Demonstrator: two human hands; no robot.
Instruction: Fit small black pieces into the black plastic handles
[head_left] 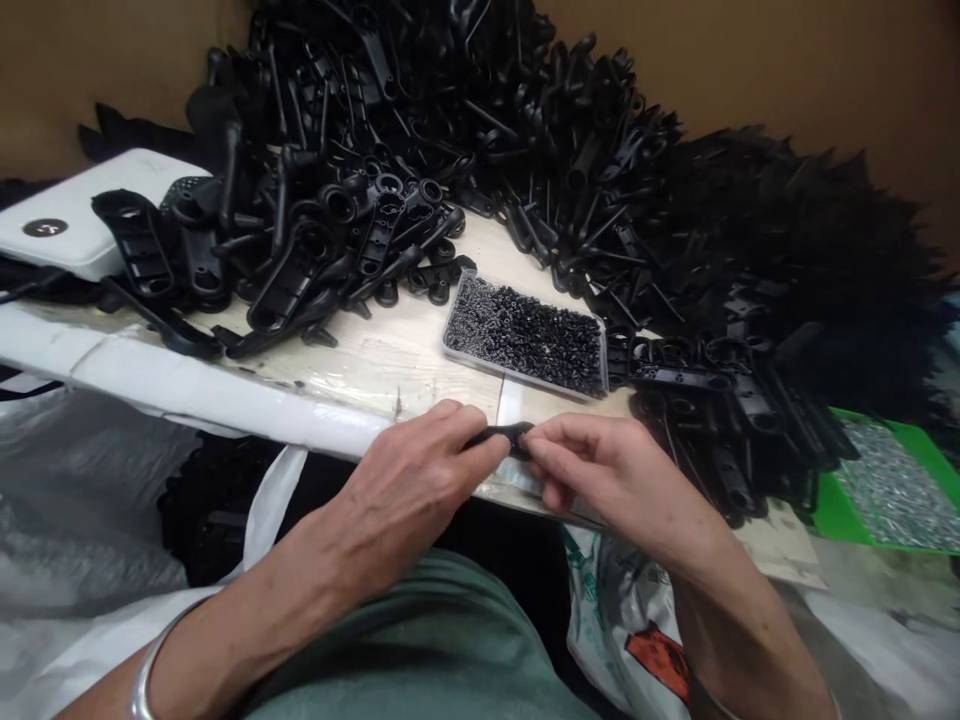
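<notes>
Near the front edge of the table, my left hand (427, 460) is closed around a small black plastic part (511, 436). The thumb and fingertips of my right hand (592, 455) pinch together at the part's right end. Whether a smaller piece sits between those right fingertips is hidden. Just beyond my hands lies a clear plastic box (450, 350) filled with tiny black pieces (532, 330). Much of the black part is covered by my left fingers, so its full shape does not show.
Large heaps of black plastic parts (480, 120) cover the table's back and right. A white device (82, 215) lies at the left. At the right sits a green tray (829, 510) of small metal pieces (896, 480). Plastic bags (622, 600) hang below the table edge (187, 390).
</notes>
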